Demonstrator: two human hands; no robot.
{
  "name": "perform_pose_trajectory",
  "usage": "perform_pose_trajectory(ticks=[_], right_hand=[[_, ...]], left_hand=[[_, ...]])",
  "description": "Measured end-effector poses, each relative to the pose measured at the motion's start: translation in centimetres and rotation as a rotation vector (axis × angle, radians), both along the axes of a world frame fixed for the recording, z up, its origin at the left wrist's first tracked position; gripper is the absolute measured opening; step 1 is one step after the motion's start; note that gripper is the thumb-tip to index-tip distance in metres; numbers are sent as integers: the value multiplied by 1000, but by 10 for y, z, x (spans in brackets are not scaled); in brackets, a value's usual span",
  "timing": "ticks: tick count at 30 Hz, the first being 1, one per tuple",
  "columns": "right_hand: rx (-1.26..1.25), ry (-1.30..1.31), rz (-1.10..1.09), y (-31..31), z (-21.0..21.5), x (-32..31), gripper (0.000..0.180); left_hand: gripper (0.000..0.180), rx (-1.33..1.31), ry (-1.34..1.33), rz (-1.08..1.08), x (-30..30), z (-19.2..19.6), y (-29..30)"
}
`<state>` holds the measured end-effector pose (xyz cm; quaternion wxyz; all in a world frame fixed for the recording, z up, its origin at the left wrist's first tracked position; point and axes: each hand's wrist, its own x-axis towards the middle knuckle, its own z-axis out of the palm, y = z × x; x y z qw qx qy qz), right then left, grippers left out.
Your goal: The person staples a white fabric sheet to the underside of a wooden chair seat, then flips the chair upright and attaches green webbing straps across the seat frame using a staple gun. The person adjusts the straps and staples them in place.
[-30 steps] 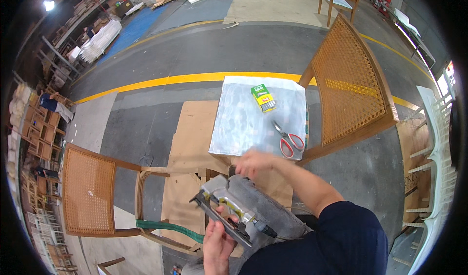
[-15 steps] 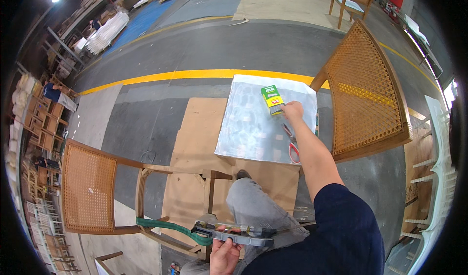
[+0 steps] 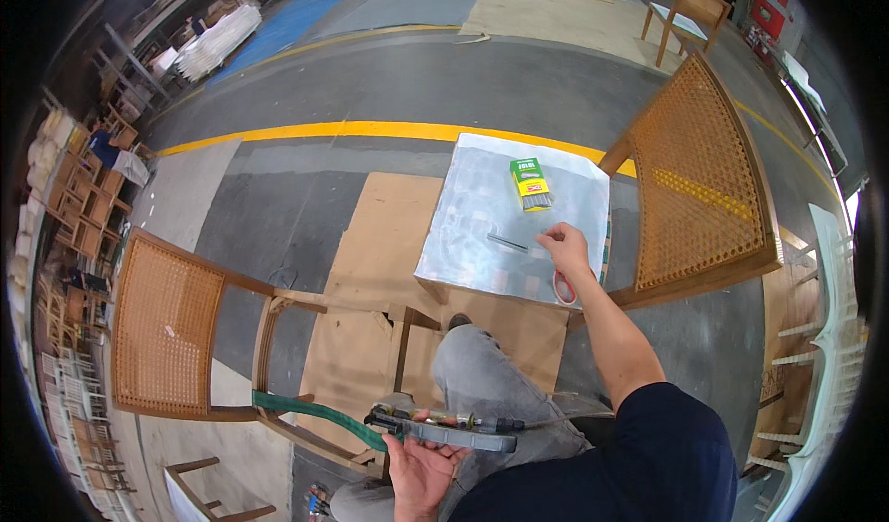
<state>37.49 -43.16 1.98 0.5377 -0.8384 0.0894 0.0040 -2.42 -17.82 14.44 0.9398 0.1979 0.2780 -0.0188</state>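
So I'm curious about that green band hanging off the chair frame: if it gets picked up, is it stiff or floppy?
Probably floppy: the green band curves and sags between the chair frame and the tool that the left hand holds. It looks thin and flat, so likely light. It should drape rather than roll.

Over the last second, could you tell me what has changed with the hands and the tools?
The right hand left the grey tool on the lap and reached out to the silver sheet, now lifting a thin strip beside the red-handled scissors. The left hand kept hold of the tool. The green packet stayed put.
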Motion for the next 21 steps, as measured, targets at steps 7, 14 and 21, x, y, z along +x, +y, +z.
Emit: perform_pose_trajectory(ticks=[7, 14, 21], right_hand=[[-346, -216, 268, 28, -19, -11, 21], [-577, -204, 396, 49, -20, 14, 21], [-376, -271, 330, 43, 35, 65, 18]], left_hand=[[48, -84, -73, 54, -10, -4, -1], [55, 37, -33, 55, -17, -8, -2], [63, 4, -36, 103, -19, -10, 4]])
